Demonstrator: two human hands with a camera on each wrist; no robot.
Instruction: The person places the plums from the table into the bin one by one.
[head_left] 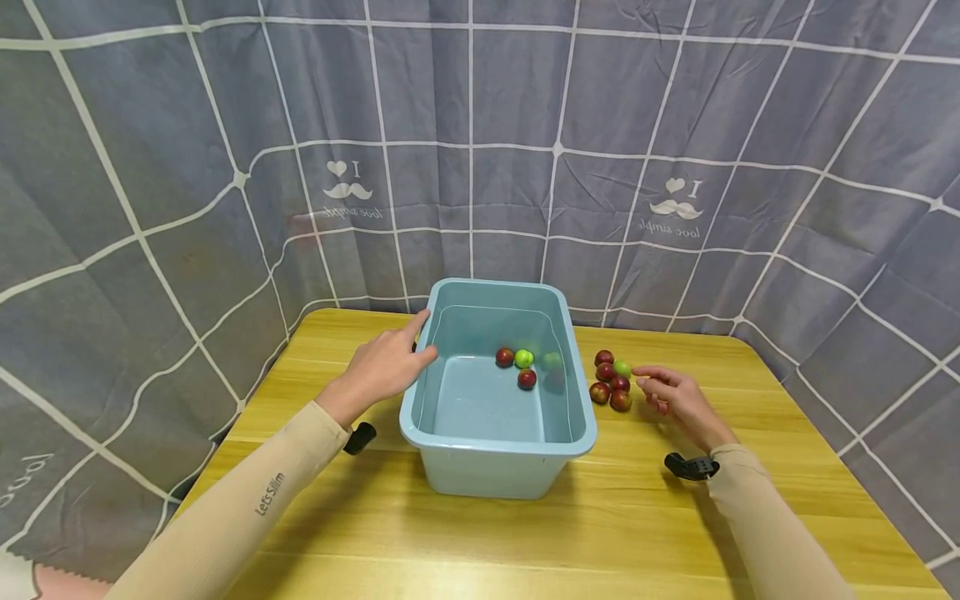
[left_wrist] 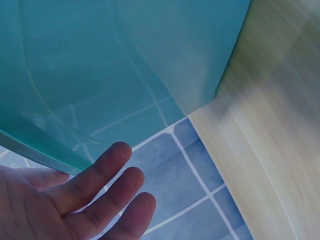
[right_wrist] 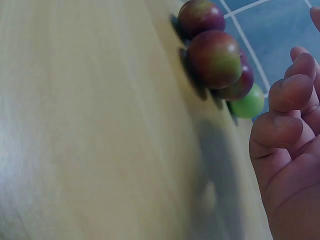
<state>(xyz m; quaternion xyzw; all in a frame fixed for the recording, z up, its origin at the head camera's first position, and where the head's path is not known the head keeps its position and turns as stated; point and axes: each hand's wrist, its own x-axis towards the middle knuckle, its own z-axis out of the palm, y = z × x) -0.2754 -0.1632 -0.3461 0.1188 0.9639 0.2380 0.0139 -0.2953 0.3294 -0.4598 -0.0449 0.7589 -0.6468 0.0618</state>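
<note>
A slack left hand (head_left: pixel 384 362) touches the tub (head_left: pixel 498 447) at nine o'clock; an empty, relaxed right hand (head_left: pixel 678 400) hangs at the fruit's (head_left: pixel 619 383) three o'clock

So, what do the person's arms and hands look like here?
The left hand and right hand wear no gloves. Light beige sleeves cover the forearms; the left sleeve carries dark lettering that seems to read "Let's Slim", while the right sleeve shows none. A black strap with small holes sits at the right wrist.
</note>
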